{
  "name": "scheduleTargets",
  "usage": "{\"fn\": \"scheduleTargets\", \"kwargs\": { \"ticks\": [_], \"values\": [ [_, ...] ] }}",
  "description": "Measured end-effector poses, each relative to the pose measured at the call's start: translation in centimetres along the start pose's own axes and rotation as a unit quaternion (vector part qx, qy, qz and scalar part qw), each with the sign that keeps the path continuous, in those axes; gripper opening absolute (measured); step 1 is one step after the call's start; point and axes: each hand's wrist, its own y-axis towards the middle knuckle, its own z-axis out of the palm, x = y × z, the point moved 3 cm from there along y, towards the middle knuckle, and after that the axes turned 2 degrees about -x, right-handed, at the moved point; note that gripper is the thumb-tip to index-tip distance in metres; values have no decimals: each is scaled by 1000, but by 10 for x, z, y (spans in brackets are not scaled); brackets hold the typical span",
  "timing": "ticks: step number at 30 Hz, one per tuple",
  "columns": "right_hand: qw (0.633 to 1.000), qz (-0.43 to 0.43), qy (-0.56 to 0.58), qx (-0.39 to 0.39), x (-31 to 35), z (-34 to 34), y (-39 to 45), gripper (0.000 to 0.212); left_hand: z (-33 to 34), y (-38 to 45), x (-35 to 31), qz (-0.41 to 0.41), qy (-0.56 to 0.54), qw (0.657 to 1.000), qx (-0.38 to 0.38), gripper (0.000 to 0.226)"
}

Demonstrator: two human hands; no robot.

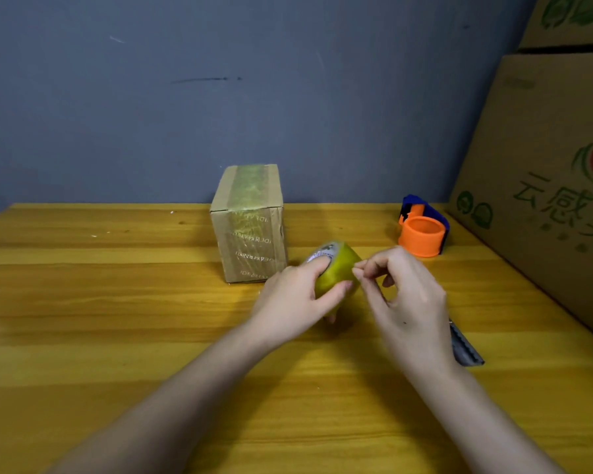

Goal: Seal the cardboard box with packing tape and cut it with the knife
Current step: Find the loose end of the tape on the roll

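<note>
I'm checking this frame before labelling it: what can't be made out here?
All in the head view:
- Grey knife on the yellow wooden table: mostly hidden behind the right hand and wrist.
- Yellowish roll of packing tape: partly covered by the left hand; its free end is too small to tell.
- Small brown cardboard box: printing blurred under old tape.
- Large printed carton: cut off by the right edge.
</note>
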Motion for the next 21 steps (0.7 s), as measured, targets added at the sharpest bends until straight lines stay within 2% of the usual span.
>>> {"fn": "scheduleTargets", "kwargs": {
  "ticks": [2,4,7,9,12,14,21],
  "values": [
    [998,-58,-26,12,11,-1,-1,15,-3,1,1,-1,38,999,-28,32],
    [993,-102,-56,34,18,0,-1,8,-3,2,5,-8,45,999,-25,37],
    [989,-110,-87,52,19,2,1,6,-1,2,7,-19,1,1000,-15,43],
    [990,-76,-103,54,17,4,4,12,-1,2,5,-35,-27,999,-15,44],
    [994,4,-89,61,8,5,11,34,-1,2,5,-62,-60,996,-6,24],
    [994,40,-75,63,2,3,16,39,-2,1,3,-71,-92,993,6,21],
    [991,125,-16,45,-12,1,33,20,-8,-3,-8,-67,-58,996,-13,23]
  ]
}}
